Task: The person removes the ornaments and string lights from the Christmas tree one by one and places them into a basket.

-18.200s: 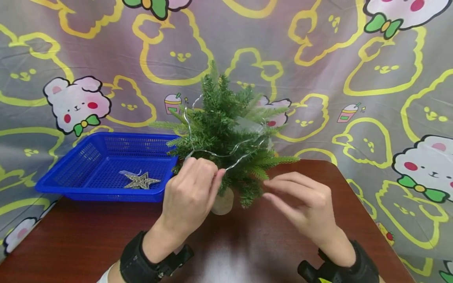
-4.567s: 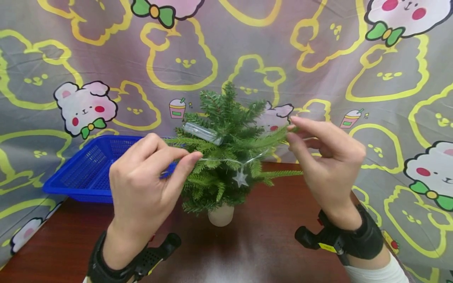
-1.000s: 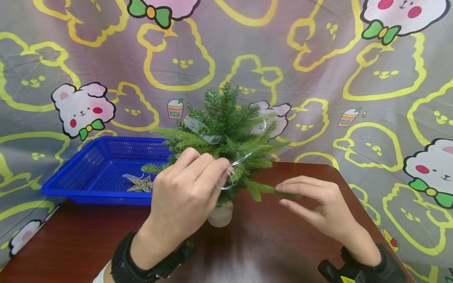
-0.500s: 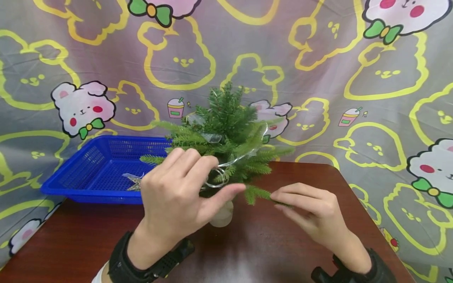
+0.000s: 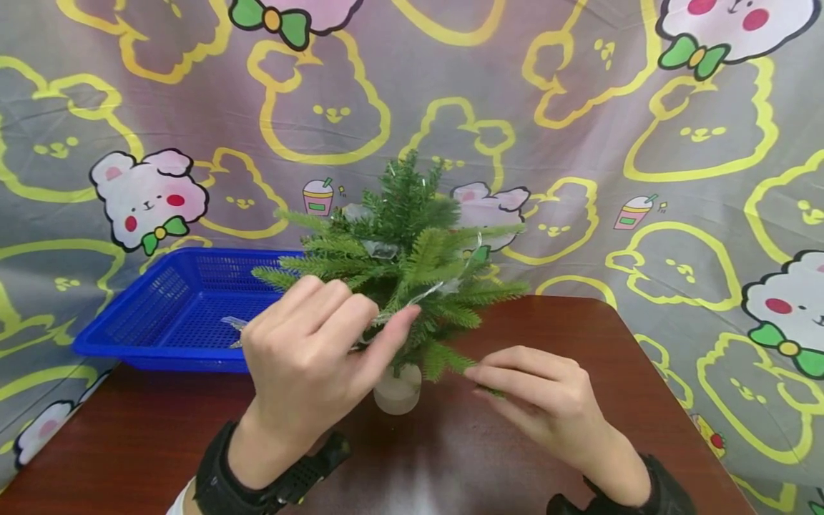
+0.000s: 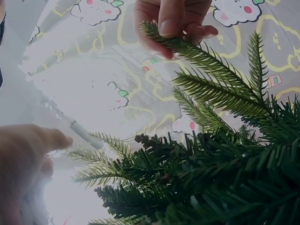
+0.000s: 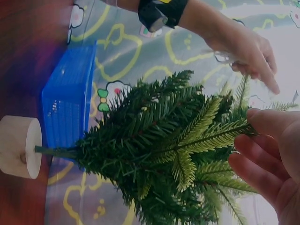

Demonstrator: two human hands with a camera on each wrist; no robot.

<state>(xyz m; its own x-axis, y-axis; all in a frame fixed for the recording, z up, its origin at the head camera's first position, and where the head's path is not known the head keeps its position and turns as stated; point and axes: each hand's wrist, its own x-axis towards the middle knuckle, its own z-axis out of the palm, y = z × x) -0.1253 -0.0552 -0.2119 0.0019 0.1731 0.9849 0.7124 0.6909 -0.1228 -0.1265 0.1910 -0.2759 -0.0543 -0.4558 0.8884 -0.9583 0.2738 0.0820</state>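
A small artificial Christmas tree stands upright in a round pale wooden base. A clear string of lights crosses its front branches and runs to my left hand, whose curled fingers hold a gathered part, mostly hidden by the hand. At the lower right, my right hand pinches the tip of a low green branch. The right wrist view shows that branch between thumb and fingers. A clear plastic piece sits among the upper left branches.
A blue perforated basket stands left of the tree, partly behind my left hand. Inside it, a glittery star with a clear ribbon is mostly hidden. The brown table meets a patterned cloth backdrop behind.
My left hand has moved left and slightly down with the string, whose loose loop is now less visible. The right hand has drawn the branch tip down and left. Earlier, both hands were higher.
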